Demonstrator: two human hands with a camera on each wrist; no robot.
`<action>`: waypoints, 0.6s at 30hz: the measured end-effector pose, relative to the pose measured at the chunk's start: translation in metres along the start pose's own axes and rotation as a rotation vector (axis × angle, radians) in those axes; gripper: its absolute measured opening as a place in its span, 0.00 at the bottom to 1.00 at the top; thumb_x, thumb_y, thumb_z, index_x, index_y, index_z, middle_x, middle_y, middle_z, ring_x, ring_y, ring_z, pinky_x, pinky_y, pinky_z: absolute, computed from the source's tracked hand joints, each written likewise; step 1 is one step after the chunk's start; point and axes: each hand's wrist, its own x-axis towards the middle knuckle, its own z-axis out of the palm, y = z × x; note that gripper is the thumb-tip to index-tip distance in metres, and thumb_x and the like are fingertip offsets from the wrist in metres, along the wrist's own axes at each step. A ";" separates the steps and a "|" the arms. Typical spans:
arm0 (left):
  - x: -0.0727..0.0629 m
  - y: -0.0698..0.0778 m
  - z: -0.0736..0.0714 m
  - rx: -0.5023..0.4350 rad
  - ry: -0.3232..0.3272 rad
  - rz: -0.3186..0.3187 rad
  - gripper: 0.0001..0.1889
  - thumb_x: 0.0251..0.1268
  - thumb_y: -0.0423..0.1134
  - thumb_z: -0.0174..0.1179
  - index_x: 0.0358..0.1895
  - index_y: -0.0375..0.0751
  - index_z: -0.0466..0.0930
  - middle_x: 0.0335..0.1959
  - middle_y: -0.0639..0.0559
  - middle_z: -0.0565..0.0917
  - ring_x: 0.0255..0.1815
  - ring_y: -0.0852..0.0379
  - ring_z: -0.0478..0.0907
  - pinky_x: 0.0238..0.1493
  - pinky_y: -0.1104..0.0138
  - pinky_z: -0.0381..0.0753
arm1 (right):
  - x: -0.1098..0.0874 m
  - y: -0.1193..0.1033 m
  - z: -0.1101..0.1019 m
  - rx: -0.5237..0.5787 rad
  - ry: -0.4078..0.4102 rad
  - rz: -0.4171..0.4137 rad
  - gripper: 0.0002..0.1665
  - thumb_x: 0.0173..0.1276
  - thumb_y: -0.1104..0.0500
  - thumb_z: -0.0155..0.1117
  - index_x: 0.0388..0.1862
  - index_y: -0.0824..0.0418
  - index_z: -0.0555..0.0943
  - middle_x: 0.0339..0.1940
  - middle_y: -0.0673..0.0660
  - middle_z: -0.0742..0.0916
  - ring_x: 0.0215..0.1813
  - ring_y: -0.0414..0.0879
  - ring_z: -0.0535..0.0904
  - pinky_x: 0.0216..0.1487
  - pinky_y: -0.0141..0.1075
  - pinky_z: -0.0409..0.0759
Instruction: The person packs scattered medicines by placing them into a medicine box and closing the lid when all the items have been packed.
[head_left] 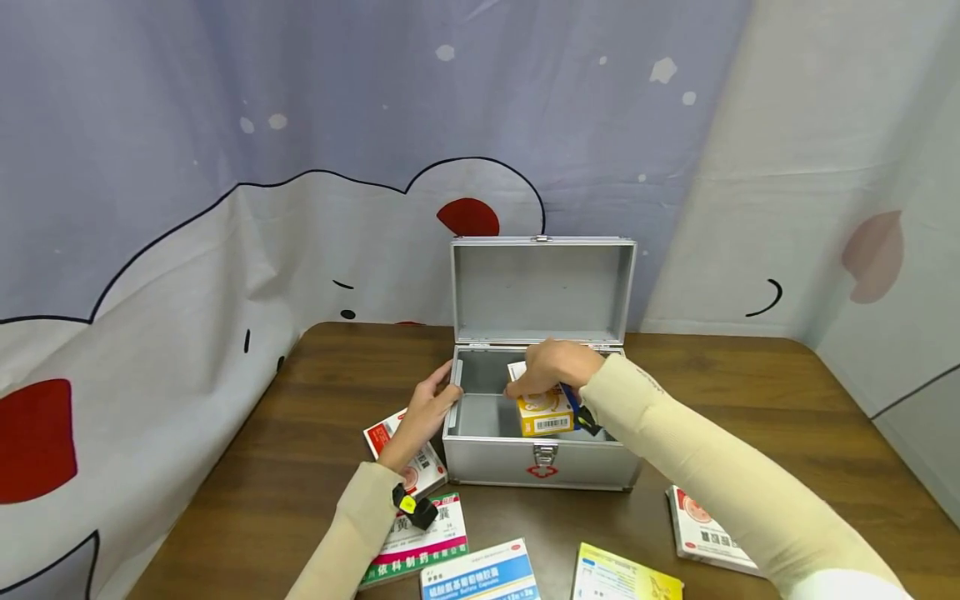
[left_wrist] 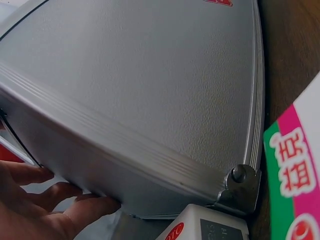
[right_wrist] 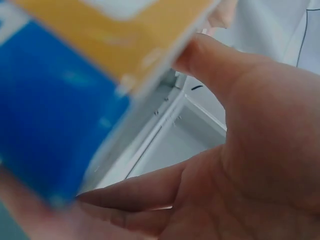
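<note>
A silver first-aid case (head_left: 495, 462) with a red cross stands on the table, its lid (head_left: 543, 292) raised. My left hand (head_left: 426, 408) holds the case's left wall, thumb at the rim and fingertips against the outer side, as the left wrist view shows. Over the case's opening, my right hand (head_left: 558, 367) grips a yellow, white and blue medicine box (head_left: 546, 421) between thumb and fingers. The box is tilted, with its barcode end toward me. Close up in the right wrist view, the medicine box (right_wrist: 65, 100) shows blue and orange faces, slightly blurred.
A red-and-white box (head_left: 427, 471) lies against the case's left side, partly under my left forearm. Nearer are a green-and-pink box (head_left: 435, 533), a blue-and-white box (head_left: 480, 575) and a yellow box (head_left: 626, 575). Another white box (head_left: 708, 537) lies beside my right forearm. A patterned curtain (head_left: 360, 250) hangs behind.
</note>
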 end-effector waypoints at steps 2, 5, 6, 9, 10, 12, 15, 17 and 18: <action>0.000 -0.001 -0.001 -0.007 -0.003 0.001 0.28 0.60 0.28 0.46 0.66 0.27 0.58 0.52 0.27 0.73 0.44 0.48 0.74 0.39 0.73 0.74 | 0.007 -0.006 0.002 -0.010 -0.015 0.000 0.26 0.54 0.35 0.60 0.25 0.58 0.77 0.22 0.55 0.82 0.22 0.45 0.79 0.19 0.36 0.77; 0.000 -0.001 0.000 -0.014 -0.006 -0.004 0.28 0.60 0.28 0.46 0.66 0.27 0.57 0.53 0.28 0.73 0.46 0.46 0.74 0.39 0.72 0.74 | 0.016 -0.014 0.004 -0.025 -0.041 -0.011 0.27 0.54 0.33 0.59 0.27 0.57 0.78 0.24 0.54 0.82 0.25 0.45 0.80 0.23 0.36 0.77; 0.001 -0.001 0.000 -0.016 -0.005 -0.006 0.28 0.60 0.28 0.46 0.66 0.27 0.57 0.53 0.28 0.73 0.46 0.46 0.74 0.39 0.72 0.75 | 0.019 -0.016 0.005 -0.029 -0.052 -0.015 0.28 0.54 0.33 0.59 0.28 0.57 0.78 0.26 0.54 0.82 0.27 0.45 0.80 0.26 0.37 0.77; 0.001 -0.001 0.000 -0.022 -0.008 -0.015 0.28 0.61 0.28 0.46 0.66 0.27 0.57 0.53 0.28 0.72 0.45 0.48 0.74 0.40 0.71 0.75 | 0.026 -0.023 0.008 -0.047 -0.075 -0.030 0.29 0.54 0.32 0.58 0.33 0.57 0.78 0.30 0.54 0.82 0.31 0.46 0.78 0.32 0.39 0.77; 0.000 0.000 0.000 -0.021 -0.007 -0.016 0.28 0.61 0.28 0.46 0.66 0.28 0.57 0.53 0.28 0.72 0.45 0.50 0.73 0.40 0.71 0.74 | 0.028 -0.025 0.009 -0.055 -0.078 -0.039 0.30 0.54 0.32 0.58 0.35 0.58 0.78 0.31 0.54 0.82 0.33 0.46 0.78 0.35 0.39 0.76; 0.000 0.000 0.000 -0.018 -0.006 -0.017 0.28 0.61 0.28 0.46 0.66 0.28 0.57 0.53 0.28 0.72 0.44 0.51 0.73 0.40 0.71 0.75 | 0.033 -0.029 0.012 -0.055 -0.083 -0.052 0.31 0.54 0.33 0.58 0.40 0.58 0.78 0.34 0.54 0.81 0.35 0.47 0.77 0.38 0.40 0.76; 0.000 -0.001 0.000 -0.010 0.002 -0.017 0.28 0.60 0.29 0.46 0.66 0.27 0.57 0.53 0.28 0.72 0.44 0.52 0.74 0.39 0.72 0.74 | 0.039 -0.033 0.017 -0.023 -0.100 -0.072 0.34 0.54 0.33 0.58 0.47 0.60 0.77 0.38 0.54 0.80 0.36 0.48 0.77 0.37 0.42 0.77; 0.001 -0.004 0.000 -0.012 -0.002 -0.016 0.29 0.60 0.29 0.46 0.66 0.27 0.57 0.53 0.28 0.72 0.44 0.53 0.73 0.39 0.72 0.75 | 0.043 -0.034 0.020 0.022 -0.127 -0.078 0.36 0.54 0.34 0.59 0.49 0.61 0.76 0.39 0.55 0.80 0.36 0.50 0.78 0.34 0.42 0.78; 0.003 -0.007 -0.001 -0.017 -0.005 -0.018 0.29 0.60 0.29 0.46 0.66 0.28 0.57 0.53 0.28 0.72 0.44 0.53 0.73 0.39 0.72 0.74 | 0.045 -0.035 0.022 0.046 -0.140 -0.082 0.36 0.54 0.35 0.59 0.50 0.62 0.75 0.39 0.56 0.80 0.35 0.51 0.78 0.32 0.42 0.79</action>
